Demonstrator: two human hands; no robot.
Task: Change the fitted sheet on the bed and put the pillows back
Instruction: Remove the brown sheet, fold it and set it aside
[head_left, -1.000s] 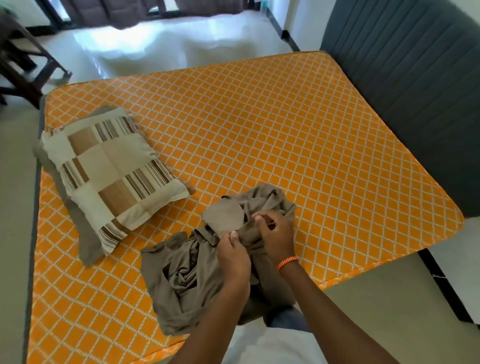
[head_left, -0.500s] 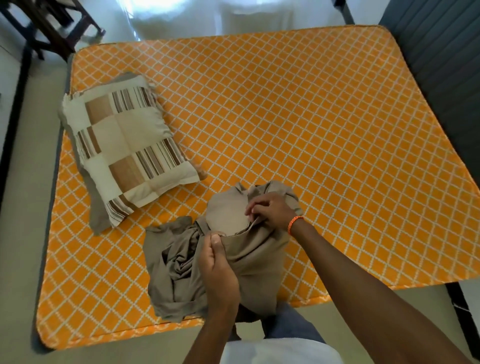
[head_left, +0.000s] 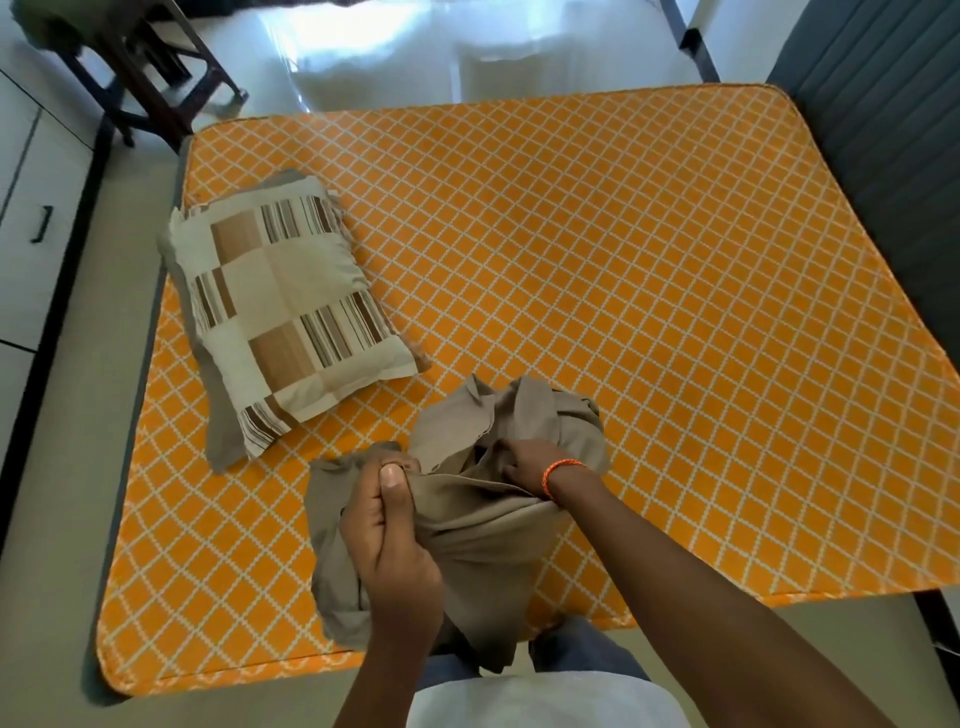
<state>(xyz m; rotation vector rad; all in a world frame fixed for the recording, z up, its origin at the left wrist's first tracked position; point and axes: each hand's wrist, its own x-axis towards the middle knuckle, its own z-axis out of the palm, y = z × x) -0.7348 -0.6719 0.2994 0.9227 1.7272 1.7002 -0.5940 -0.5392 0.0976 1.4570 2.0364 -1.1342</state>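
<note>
A bunched taupe fitted sheet lies at the near edge of the bare orange lattice-patterned mattress. My left hand grips a raised fold of the sheet, thumb on top. My right hand, with an orange band at the wrist, reaches into the folds and holds the cloth there; its fingertips are hidden. A beige and brown patchwork pillow lies on the mattress's left side, atop a taupe pillow that shows only at its edges.
A dark grey padded headboard runs along the mattress's right side. A dark wooden chair stands on the glossy white floor beyond the far left corner. White cabinet doors line the left wall.
My left hand has lifted its fold of sheet up and toward me. My right hand has pushed deeper into the bundle. The view has tilted further down over the bed.
</note>
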